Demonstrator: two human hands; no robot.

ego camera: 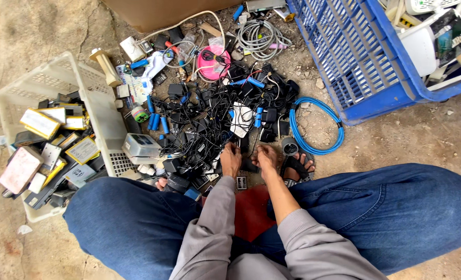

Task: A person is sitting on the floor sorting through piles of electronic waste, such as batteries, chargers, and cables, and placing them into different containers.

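Between knees, on dirt floor: left hand (231, 158) and right hand (265, 155) curled down into black adapter-and-cable tangle (210, 129). Exact grip hidden, cannot tell. Adapters likely light, rigid; cords limp, snag-prone. Best hold: adapter body, not cord.

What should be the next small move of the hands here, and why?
Probably lift the one small black piece clear of the pile. Both the left hand and right hand meet at the near edge of the tangled black adapters, whose thin cables cross each other and could drag neighbours along.
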